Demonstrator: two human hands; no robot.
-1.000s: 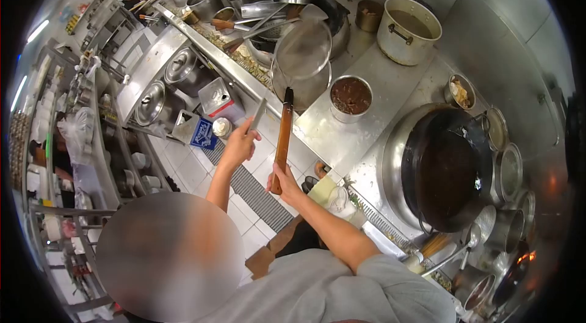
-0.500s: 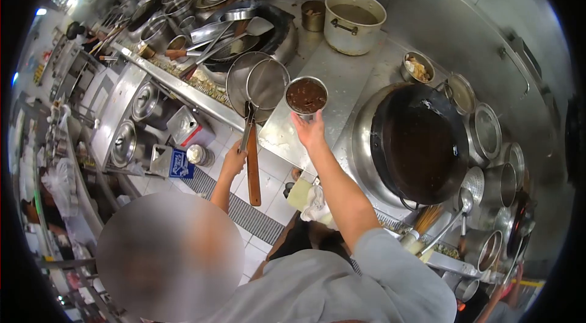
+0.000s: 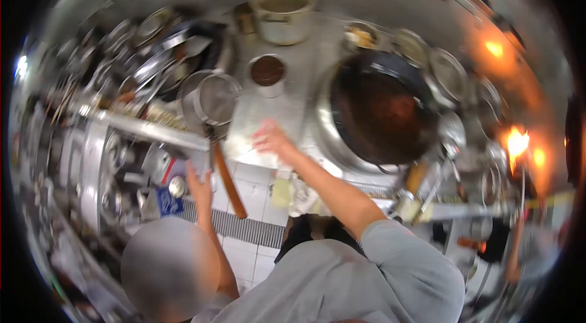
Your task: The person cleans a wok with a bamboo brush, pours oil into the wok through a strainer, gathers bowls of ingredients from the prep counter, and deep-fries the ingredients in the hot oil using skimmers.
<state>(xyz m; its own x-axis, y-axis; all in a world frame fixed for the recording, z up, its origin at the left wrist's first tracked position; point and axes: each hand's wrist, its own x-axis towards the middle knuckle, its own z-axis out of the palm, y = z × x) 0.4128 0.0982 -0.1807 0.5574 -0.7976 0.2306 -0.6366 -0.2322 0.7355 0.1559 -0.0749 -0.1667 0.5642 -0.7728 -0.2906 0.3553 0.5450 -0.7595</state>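
A metal cup of dark red-brown contents stands on the steel counter. My right hand is empty over the counter's front edge, fingers apart and a little blurred, nearer to me than the cup. Two round mesh strainers lie one on the other at the counter's left part. The wooden handle of one sticks out over the front edge. Close to the left of that handle is my left hand, fingers spread and holding nothing.
A large dark wok of dark liquid sits to the right. Behind stands a big pot. Flames rise at the far right, near another person's arm. A wok piled with metal utensils is at the left.
My right hand has let go of the cup, which now stands on the counter, and has drawn back. My left hand has released the strainer handle and opened. The view has shifted right.
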